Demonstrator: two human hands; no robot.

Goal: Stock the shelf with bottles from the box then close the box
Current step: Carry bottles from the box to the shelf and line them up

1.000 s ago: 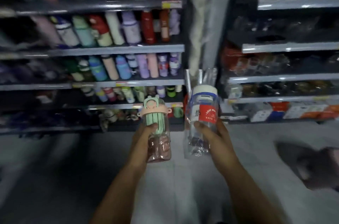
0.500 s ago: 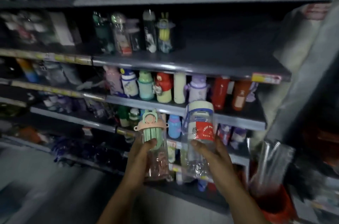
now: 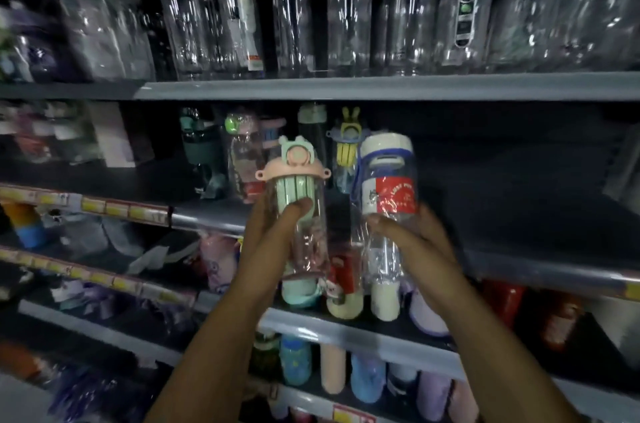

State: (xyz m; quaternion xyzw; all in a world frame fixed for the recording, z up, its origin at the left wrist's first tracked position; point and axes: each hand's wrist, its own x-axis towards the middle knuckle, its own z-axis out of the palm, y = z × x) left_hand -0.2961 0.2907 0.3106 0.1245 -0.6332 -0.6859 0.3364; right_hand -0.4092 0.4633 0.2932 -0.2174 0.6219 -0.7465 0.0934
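Both bare forearms reach up from the near edge, side by side. Left hand (image 3: 273, 235) wraps the pink-lidded bottle (image 3: 294, 177), thumb across its front. Right hand (image 3: 419, 242) grips the white-capped bottle (image 3: 386, 194), thumb likewise.

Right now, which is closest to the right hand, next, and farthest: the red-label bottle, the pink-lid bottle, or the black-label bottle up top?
1. Red-label bottle: held in the right hand.
2. Pink-lid bottle: just left, in the left hand.
3. Black-label bottle: high on the top shelf.
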